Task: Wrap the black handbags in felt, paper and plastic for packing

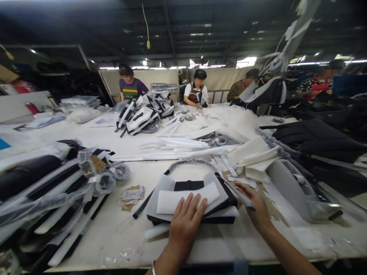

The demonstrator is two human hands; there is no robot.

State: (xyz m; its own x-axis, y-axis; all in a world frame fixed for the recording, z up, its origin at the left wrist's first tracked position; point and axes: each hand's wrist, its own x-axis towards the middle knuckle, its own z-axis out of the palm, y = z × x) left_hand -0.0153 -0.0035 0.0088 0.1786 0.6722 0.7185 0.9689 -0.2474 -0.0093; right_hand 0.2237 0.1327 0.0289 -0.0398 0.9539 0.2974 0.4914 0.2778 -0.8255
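My left hand point(185, 223) lies flat, fingers spread, on a white foam strip point(172, 201) that tops a stack of grey and black fabric pieces point(219, 208) in front of me. My right hand point(255, 204) is at the stack's right edge, fingers closed round a thin dark tool or strap point(236, 193) that runs up-left along the stack. A grey cord point(190, 162) arcs behind the stack.
Bagged black and white parts point(51, 187) pile at the left, with small card tags point(132, 195) nearby. White foam pieces point(252, 156) and black fabric point(318, 139) lie to the right. Several people sit at the table's far end.
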